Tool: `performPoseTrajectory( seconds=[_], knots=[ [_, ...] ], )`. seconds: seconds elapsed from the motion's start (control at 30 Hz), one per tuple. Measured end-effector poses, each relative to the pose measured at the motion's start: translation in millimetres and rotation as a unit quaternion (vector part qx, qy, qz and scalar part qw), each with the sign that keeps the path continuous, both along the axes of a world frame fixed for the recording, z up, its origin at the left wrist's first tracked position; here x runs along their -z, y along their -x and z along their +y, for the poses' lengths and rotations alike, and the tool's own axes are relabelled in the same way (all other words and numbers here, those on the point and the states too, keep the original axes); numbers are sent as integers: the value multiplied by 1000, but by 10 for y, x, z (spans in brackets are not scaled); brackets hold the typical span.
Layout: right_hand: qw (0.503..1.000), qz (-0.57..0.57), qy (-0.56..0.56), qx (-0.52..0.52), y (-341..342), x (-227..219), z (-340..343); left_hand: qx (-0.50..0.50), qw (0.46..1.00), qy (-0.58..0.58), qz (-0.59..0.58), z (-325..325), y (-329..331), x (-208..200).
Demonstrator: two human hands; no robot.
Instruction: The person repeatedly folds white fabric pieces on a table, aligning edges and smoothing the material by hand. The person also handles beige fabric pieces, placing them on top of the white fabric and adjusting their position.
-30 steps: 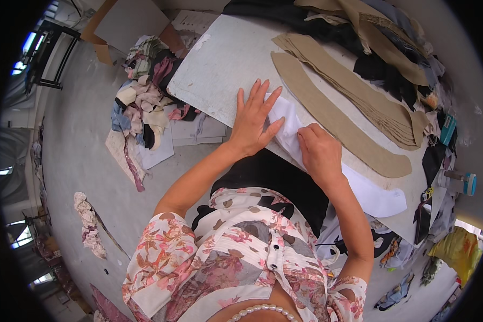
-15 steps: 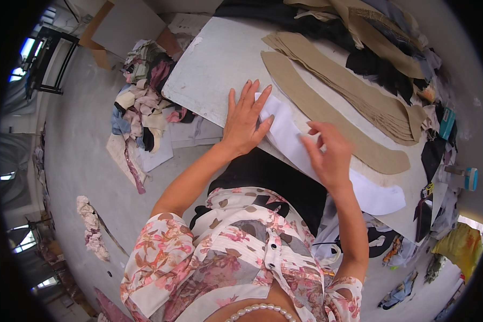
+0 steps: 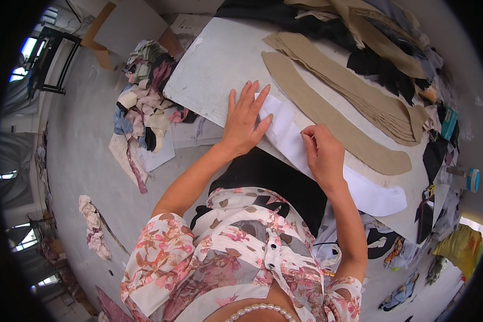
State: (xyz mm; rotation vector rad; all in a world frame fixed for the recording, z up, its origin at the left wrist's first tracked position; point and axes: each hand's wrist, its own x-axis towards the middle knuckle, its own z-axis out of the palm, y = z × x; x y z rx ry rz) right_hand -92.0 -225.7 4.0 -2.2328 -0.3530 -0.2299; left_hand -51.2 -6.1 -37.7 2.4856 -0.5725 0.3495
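Observation:
A curved white fabric strip (image 3: 378, 197) lies along the near edge of the pale table (image 3: 209, 64), its right end broad and rounded. My left hand (image 3: 243, 123) rests flat on the strip's left end, fingers stretched out. Over the middle of the strip is my right hand (image 3: 326, 158), with thumb and fingertips pinched together. What the pinch holds, if anything, is too small or hidden to tell. Just beyond the white strip lies a single curved tan fabric piece (image 3: 327, 114). Farther back is a layered stack of similar tan pieces (image 3: 359, 95).
Black cloth (image 3: 378, 72) and more tan fabric (image 3: 383, 40) are heaped at the table's far side. A mixed pile of scraps (image 3: 145, 115) lies left of the table. A teal box (image 3: 448, 124) and a yellow bag (image 3: 460, 247) are at the right.
My right hand has shifted slightly left, and its loosely curled fingers have closed into a pinch. My left hand stays in place on the white strip.

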Motion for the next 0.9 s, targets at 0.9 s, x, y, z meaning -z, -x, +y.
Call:
performPoseTrajectory(
  seconds=[0.9],
  knots=[
    [943,39,-320,88,132,-50,-463,-56,995,28,-83,-75,23,-129]
  ],
)
